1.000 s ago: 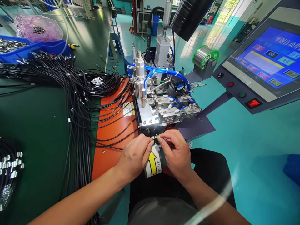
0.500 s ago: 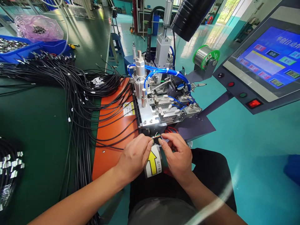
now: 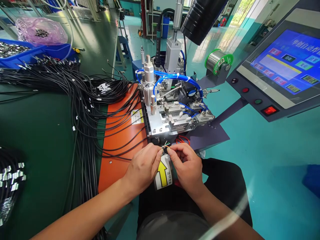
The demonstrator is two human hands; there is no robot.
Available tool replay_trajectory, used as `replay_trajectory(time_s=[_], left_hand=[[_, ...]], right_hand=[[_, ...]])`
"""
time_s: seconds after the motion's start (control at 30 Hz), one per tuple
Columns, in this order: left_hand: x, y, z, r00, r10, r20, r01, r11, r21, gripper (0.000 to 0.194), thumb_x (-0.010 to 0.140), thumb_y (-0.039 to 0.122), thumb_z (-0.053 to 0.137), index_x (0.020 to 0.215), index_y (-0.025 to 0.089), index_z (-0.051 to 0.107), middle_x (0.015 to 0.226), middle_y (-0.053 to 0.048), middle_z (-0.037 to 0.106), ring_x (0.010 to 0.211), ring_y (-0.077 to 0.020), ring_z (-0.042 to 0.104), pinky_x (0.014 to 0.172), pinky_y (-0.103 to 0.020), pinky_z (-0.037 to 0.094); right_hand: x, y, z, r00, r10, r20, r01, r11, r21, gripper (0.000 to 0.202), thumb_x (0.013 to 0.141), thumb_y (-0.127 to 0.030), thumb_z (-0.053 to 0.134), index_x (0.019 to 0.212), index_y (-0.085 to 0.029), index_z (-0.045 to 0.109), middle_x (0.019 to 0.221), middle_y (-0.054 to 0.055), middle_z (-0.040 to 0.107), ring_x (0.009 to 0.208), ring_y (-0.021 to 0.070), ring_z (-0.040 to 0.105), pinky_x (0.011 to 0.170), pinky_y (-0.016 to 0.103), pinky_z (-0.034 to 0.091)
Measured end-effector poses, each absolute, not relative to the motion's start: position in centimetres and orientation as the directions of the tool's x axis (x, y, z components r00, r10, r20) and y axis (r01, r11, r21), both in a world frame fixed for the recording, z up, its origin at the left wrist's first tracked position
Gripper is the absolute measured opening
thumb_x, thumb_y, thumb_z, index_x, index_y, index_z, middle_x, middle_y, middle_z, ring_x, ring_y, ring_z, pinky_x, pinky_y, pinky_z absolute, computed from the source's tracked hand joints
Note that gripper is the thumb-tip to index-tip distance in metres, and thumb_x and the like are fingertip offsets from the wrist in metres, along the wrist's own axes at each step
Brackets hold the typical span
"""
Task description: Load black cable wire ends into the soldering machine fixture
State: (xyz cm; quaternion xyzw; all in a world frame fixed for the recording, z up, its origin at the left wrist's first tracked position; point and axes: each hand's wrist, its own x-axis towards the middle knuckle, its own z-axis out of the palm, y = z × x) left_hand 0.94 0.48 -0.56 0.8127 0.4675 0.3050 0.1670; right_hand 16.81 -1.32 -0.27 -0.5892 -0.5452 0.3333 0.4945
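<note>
My left hand (image 3: 145,163) pinches the end of a black cable (image 3: 122,157) between thumb and forefinger. Thin coloured wires (image 3: 166,144), white, green and orange among them, fan out from that end. Thumb and forefinger of my right hand (image 3: 187,163) close on the orange wire at the right of the fan. Both hands are at the front of a soldering machine (image 3: 162,128), above a round body with a yellow arrow label (image 3: 163,173). The fingertips hide part of the cable end.
Bundles of black cables (image 3: 85,150) lie on the green bench (image 3: 37,123) and across the orange plate (image 3: 117,133). A solder spool (image 3: 215,62) and a lit touchscreen (image 3: 287,63) stand on the right. A blue bin (image 3: 37,58) of metal parts sits at the far left.
My right hand has moved slightly left, its fingertips now on a wire close to the left hand. The left hand keeps its pinch in nearly the same place.
</note>
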Motion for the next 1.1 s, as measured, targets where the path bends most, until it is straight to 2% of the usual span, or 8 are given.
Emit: replay_trajectory(time_s=[0.1, 0.2, 0.4, 0.53, 0.73, 0.9, 1.1], left_hand=[[0.9, 0.5, -0.5, 0.379, 0.862, 0.335, 0.654, -0.506, 0.563, 0.022, 0.1, 0.024, 0.039, 0.089, 0.017, 0.058, 0.078, -0.002, 0.055, 0.071, -0.0149, 0.052, 0.066, -0.028, 0.043], [1.0, 0.5, -0.6, 0.376, 0.863, 0.337, 0.657, -0.505, 0.56, 0.022, 0.1, 0.024, 0.04, 0.088, 0.017, 0.057, 0.078, -0.003, 0.054, 0.071, -0.0148, 0.052, 0.064, -0.027, 0.042], [1.0, 0.5, -0.5, 0.379, 0.859, 0.343, 0.654, -0.511, 0.558, 0.023, 0.1, 0.024, 0.04, 0.088, 0.017, 0.057, 0.077, -0.002, 0.054, 0.07, -0.0147, 0.051, 0.065, -0.027, 0.042], [0.9, 0.5, -0.6, 0.376, 0.86, 0.346, 0.656, -0.511, 0.556, 0.024, 0.1, 0.024, 0.04, 0.087, 0.016, 0.058, 0.076, -0.002, 0.053, 0.07, -0.0147, 0.05, 0.065, -0.028, 0.042], [0.9, 0.5, -0.6, 0.381, 0.858, 0.344, 0.662, -0.513, 0.547, 0.025, 0.1, 0.025, 0.04, 0.086, 0.016, 0.058, 0.075, -0.002, 0.053, 0.069, -0.0149, 0.051, 0.065, -0.028, 0.041], [1.1, 0.6, -0.5, 0.375, 0.856, 0.356, 0.667, -0.516, 0.537, 0.025, 0.1, 0.025, 0.04, 0.084, 0.016, 0.058, 0.074, -0.001, 0.052, 0.068, -0.0148, 0.051, 0.064, -0.028, 0.041], [1.0, 0.5, -0.7, 0.395, 0.837, 0.38, 0.676, -0.544, 0.497, 0.025, 0.099, 0.025, 0.043, 0.079, 0.017, 0.056, 0.072, -0.001, 0.05, 0.066, -0.0146, 0.048, 0.063, -0.028, 0.04]], right_hand=[[16.9, -1.2, -0.9, 0.214, 0.976, 0.039, 0.194, -0.003, -0.981, 0.013, 0.087, -0.032, 0.065, 0.091, -0.02, 0.069, 0.085, 0.004, 0.068, 0.071, 0.0158, 0.063, 0.064, 0.028, 0.052], [17.0, -1.1, -1.3, 0.246, 0.969, 0.026, 0.195, -0.024, -0.981, 0.016, 0.086, -0.032, 0.067, 0.096, -0.02, 0.069, 0.086, 0.004, 0.068, 0.07, 0.0153, 0.062, 0.063, 0.028, 0.052], [16.9, -1.6, -0.8, 0.213, 0.952, 0.219, 0.374, 0.127, -0.919, 0.011, 0.088, -0.022, 0.063, 0.095, -0.022, 0.071, 0.094, 0.003, 0.067, 0.071, 0.013, 0.06, 0.065, 0.025, 0.051], [16.9, -1.4, -0.5, 0.147, 0.932, 0.33, 0.463, 0.23, -0.856, 0.008, 0.088, -0.019, 0.061, 0.09, -0.02, 0.07, 0.089, 0.004, 0.065, 0.072, 0.0136, 0.06, 0.065, 0.026, 0.05], [17.0, -1.0, -0.6, 0.058, 0.924, 0.379, 0.493, 0.304, -0.815, 0.013, 0.091, -0.016, 0.057, 0.091, -0.02, 0.07, 0.088, 0.005, 0.064, 0.081, 0.0165, 0.061, 0.071, 0.028, 0.051], [16.8, -1.1, -0.7, 0.045, 0.9, 0.433, 0.53, 0.346, -0.774, 0.014, 0.092, -0.016, 0.056, 0.093, -0.019, 0.07, 0.085, 0.005, 0.064, 0.079, 0.0166, 0.061, 0.071, 0.029, 0.05], [16.5, -1.1, -1.5, -0.071, 0.83, 0.553, 0.612, 0.474, -0.633, 0.016, 0.091, -0.011, 0.054, 0.095, -0.016, 0.068, 0.09, 0.009, 0.064, 0.083, 0.0188, 0.062, 0.077, 0.031, 0.051]])
